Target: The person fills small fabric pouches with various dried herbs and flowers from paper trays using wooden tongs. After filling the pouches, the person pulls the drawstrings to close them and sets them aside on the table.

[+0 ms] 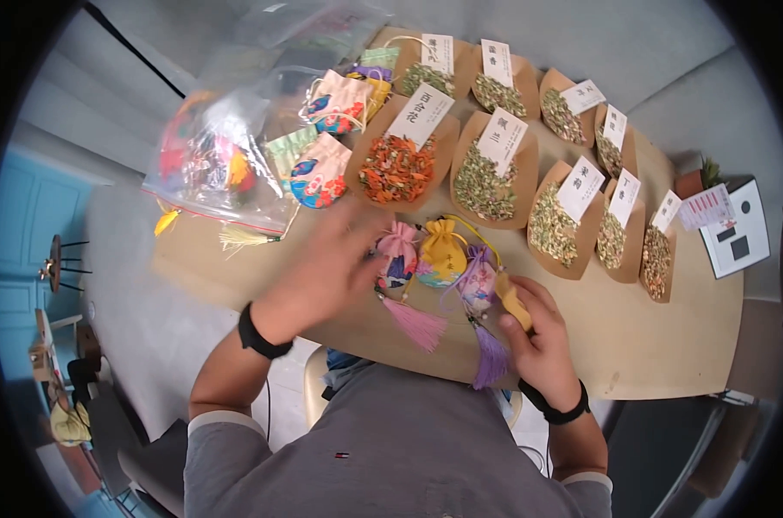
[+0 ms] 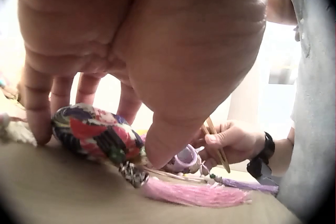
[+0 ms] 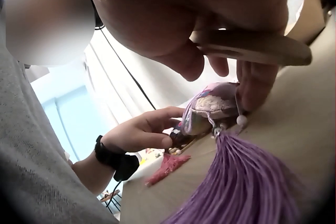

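My left hand [image 1: 370, 259] reaches over a pink-tasselled patterned sachet [image 2: 94, 134] on the wooden table [image 1: 668, 345]. Its thumb and fingertips [image 2: 39, 134] come down on either side of the pouch and pinch it. The pink tassel [image 2: 197, 193] trails toward me. My right hand [image 1: 519, 312] grips a wooden scoop [image 3: 257, 46] and one finger touches a purple sachet [image 3: 215, 103]. The purple tassel [image 3: 247, 182] hangs toward the table's near edge. Between the two pouches lies a yellow sachet [image 1: 443, 252].
Several kraft paper trays [image 1: 486, 177] of dried herbs with label cards fan across the far side of the table. A clear plastic bag [image 1: 218, 164] of sachets and loose pouches [image 1: 320, 173] lie at the back left. A white card stand [image 1: 737, 229] is at the right.
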Demonstrator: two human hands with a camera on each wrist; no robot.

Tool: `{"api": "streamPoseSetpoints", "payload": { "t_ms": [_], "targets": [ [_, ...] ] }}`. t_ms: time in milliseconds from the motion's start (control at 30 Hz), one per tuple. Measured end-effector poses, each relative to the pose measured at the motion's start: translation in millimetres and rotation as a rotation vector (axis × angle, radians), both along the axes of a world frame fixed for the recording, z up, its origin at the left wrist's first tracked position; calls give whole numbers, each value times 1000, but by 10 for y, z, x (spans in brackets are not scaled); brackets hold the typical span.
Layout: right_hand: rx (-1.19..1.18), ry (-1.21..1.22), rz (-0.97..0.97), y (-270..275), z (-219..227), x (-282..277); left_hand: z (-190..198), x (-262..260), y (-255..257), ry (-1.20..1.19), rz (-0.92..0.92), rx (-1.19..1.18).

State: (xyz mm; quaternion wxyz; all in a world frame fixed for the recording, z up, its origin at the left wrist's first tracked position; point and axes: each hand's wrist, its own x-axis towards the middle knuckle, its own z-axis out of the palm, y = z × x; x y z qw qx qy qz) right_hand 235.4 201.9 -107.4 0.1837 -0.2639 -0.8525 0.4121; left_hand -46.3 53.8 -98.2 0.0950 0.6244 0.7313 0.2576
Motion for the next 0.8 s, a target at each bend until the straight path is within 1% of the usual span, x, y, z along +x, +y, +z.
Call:
{"api": "streamPoseSetpoints", "payload": {
  "t_ms": [33,67,133,200,267,333,367,433,467,533,567,633,667,733,800],
  "targets": [
    [8,6,-21,12,15,51,31,-126,-20,84,99,54],
    [7,12,-13,21,27,103,51,-269,-17,90,106,53],
    [-55,3,-77,37,40,196,63,-561,20,208,311,51],
    [-48,24,-63,31,27,228,-41,-742,96,184,333,21],
    [-116,32,10,4,43,234,-101,-809,159,157,350,-5],
    [-71,48,53,-10,28,258,-114,-826,220,266,370,-80],
    [-103,65,52,-24,20,275,-156,-854,240,271,374,-72],
    [-167,114,35,-47,-36,323,-196,-868,245,225,444,3],
    [-164,117,43,-39,-36,346,-196,-877,222,229,451,6],
    [-168,100,54,-17,-39,384,-77,-843,178,67,524,-52],
    [-170,104,63,1,-38,396,-36,-845,127,71,532,-52],
    [-214,86,103,45,-36,422,74,-854,-10,17,526,53],
    [-218,92,111,77,-27,432,141,-830,-84,24,533,51],
    [-251,107,110,151,38,441,377,-661,-246,-273,523,212],
    [-230,85,130,226,256,378,703,-366,-409,-402,477,258]
  ]
}}
